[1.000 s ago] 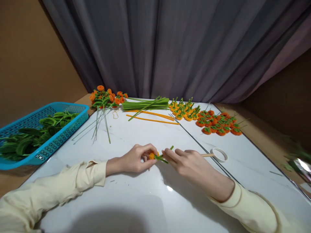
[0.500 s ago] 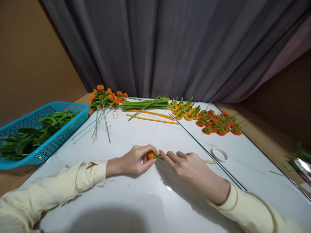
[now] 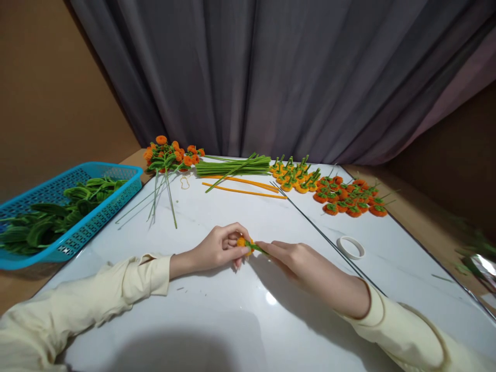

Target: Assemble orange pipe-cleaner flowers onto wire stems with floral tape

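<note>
Between the thumb and fingers of my left hand (image 3: 222, 248) is a small yellow-orange fuzzy flower (image 3: 242, 243), its green underside turned toward the right. My right hand (image 3: 296, 261) is closed at the flower's green stem (image 3: 258, 249), with the fingers pointing left. Part of the stem is hidden behind those fingers. Both hands are just above the white tabletop (image 3: 186, 330), near its middle.
At the left stands a blue basket (image 3: 134, 181) of green leaves. Along the back lie orange flowers (image 3: 160, 140), green pipe cleaners (image 3: 232, 166), yellow flower heads (image 3: 302, 188) and orange flower heads (image 3: 353, 212). A white tape ring (image 3: 351, 248) and thin dark wires (image 3: 310, 222) lie right.
The left fingers have shifted on the flower, and more of it shows. My right hand's fingers have drawn together along the stem. A light-coloured stick behind the right hand no longer shows.
</note>
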Demonstrator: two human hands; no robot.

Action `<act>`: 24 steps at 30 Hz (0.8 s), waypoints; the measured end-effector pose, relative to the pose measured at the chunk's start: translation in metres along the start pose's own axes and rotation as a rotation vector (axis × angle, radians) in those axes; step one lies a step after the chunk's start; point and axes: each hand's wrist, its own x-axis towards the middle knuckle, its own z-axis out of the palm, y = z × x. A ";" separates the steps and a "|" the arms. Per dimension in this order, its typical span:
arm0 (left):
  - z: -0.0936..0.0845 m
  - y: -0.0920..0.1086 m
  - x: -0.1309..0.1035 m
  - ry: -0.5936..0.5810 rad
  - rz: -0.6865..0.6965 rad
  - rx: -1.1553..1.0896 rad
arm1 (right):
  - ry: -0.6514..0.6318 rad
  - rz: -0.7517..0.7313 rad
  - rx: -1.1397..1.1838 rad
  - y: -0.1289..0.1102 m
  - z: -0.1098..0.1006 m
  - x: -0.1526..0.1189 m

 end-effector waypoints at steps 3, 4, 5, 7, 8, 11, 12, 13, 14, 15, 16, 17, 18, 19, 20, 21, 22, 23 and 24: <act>-0.002 0.000 0.002 -0.063 -0.067 -0.172 | -0.022 0.014 0.182 0.003 -0.004 0.002; -0.003 -0.001 0.003 -0.073 -0.072 -0.188 | -0.051 0.039 0.213 0.004 -0.006 0.003; -0.003 -0.001 0.004 -0.078 -0.070 -0.193 | -0.082 0.064 0.234 0.004 -0.009 0.003; -0.003 -0.002 0.004 -0.075 -0.061 -0.195 | -0.125 0.093 0.260 0.006 -0.013 0.003; -0.003 -0.002 0.005 -0.070 -0.055 -0.195 | -0.131 0.092 0.275 0.007 -0.015 0.003; -0.003 -0.003 0.004 -0.039 -0.035 -0.191 | -0.081 0.059 0.308 0.012 -0.020 0.002; -0.002 -0.003 0.004 -0.021 -0.023 -0.177 | -0.051 0.049 0.312 0.014 -0.021 0.002; -0.001 -0.003 0.003 0.007 -0.004 -0.145 | -0.014 0.045 0.310 0.016 -0.023 0.002; 0.000 -0.003 0.002 0.046 0.021 -0.088 | 0.030 0.047 0.300 0.018 -0.024 0.001; 0.001 -0.003 0.001 0.089 0.055 -0.005 | 0.076 0.055 0.283 0.020 -0.026 0.001; 0.002 -0.004 0.000 0.128 0.096 0.089 | 0.119 0.059 0.259 0.021 -0.027 0.001; 0.003 -0.004 -0.001 0.155 0.138 0.178 | 0.154 0.054 0.226 0.022 -0.029 0.000; 0.003 -0.004 -0.001 0.167 0.178 0.249 | 0.176 0.037 0.181 0.022 -0.029 -0.001; 0.003 -0.004 -0.002 0.164 0.207 0.292 | 0.187 0.017 0.116 0.022 -0.029 -0.002; 0.003 -0.004 -0.002 0.147 0.223 0.308 | 0.183 -0.001 0.030 0.020 -0.029 -0.004; 0.003 -0.004 -0.003 0.128 0.227 0.308 | 0.171 -0.019 -0.071 0.018 -0.028 -0.005; 0.003 -0.004 -0.003 0.109 0.225 0.303 | 0.152 -0.037 -0.177 0.016 -0.026 -0.007; 0.003 -0.004 -0.003 0.091 0.222 0.303 | 0.129 -0.056 -0.275 0.013 -0.023 -0.009; 0.002 -0.004 -0.004 0.072 0.222 0.310 | 0.108 -0.081 -0.356 0.010 -0.021 -0.010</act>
